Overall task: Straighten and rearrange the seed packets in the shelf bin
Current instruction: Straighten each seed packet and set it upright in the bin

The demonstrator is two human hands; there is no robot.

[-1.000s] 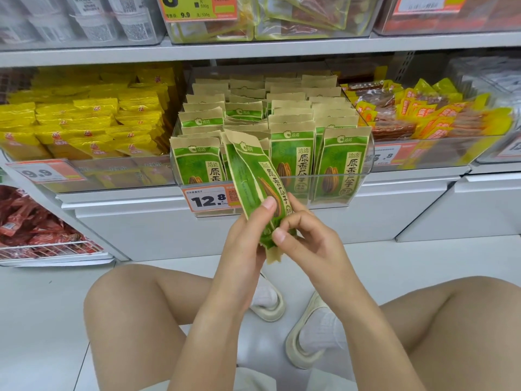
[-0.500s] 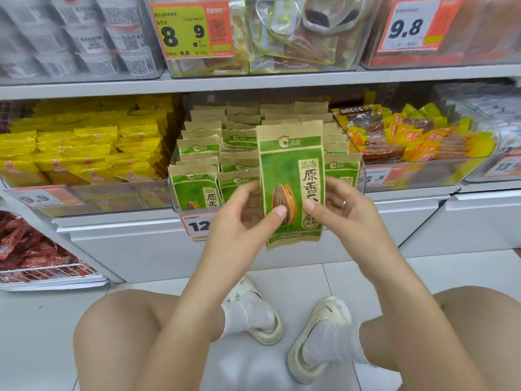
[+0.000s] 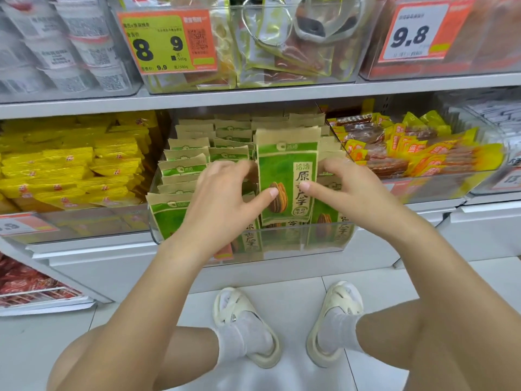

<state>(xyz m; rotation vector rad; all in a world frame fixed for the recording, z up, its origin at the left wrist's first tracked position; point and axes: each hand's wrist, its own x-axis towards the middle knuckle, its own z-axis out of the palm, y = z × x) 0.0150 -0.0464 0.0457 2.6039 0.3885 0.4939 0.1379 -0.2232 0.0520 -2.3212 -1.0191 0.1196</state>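
store shelves fill the view, with a white floor (image 3: 296, 306) below. one clear shelf bin (image 3: 158, 235) sits in the middle, full of green and tan seed packets (image 3: 186, 167) standing in rows. both hands hold one packet (image 3: 286, 176) upright over the front row. the left hand (image 3: 222, 193) pinches its left edge, thumb on the front. the right hand (image 3: 349, 190) pinches its right edge the same way. yellow bags (image 3: 70, 170) lie in the next bin over.

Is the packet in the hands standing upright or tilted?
Upright: the packet has its top edge level and its print vertical, between both thumbs.
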